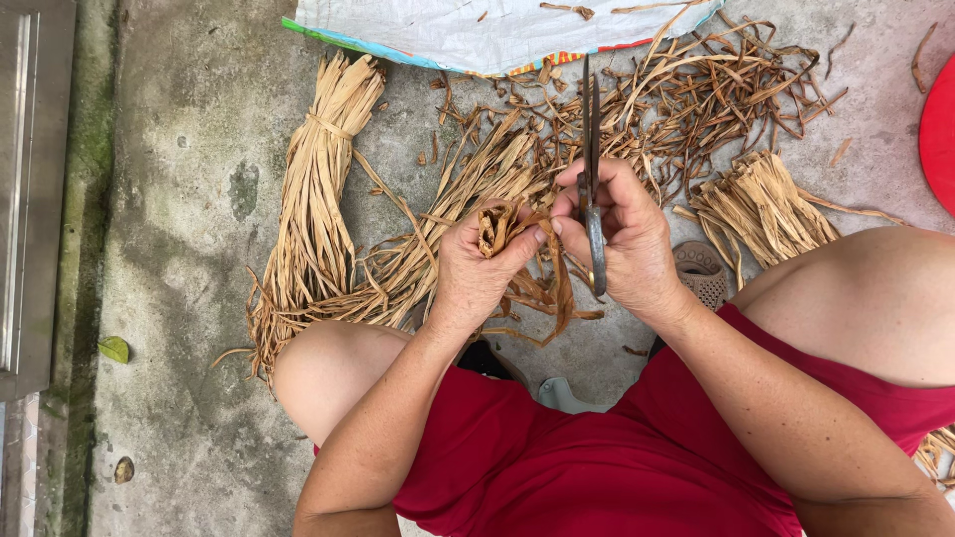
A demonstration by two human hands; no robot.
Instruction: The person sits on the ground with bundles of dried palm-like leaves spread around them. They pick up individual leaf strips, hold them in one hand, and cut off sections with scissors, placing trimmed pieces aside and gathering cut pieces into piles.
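My left hand grips a small folded bunch of dry tan leaf strips, with loose ends hanging below it. My right hand holds a pair of dark metal scissors, blades pointing away from me, and its fingertips also touch the bunch. Both hands meet above the concrete floor, between my bare knees.
A tied bundle of strips lies at left. A loose pile of strips is spread ahead, and a short cut bundle lies at right. A white woven sack sits at top, a red round object at the right edge, a metal frame at far left.
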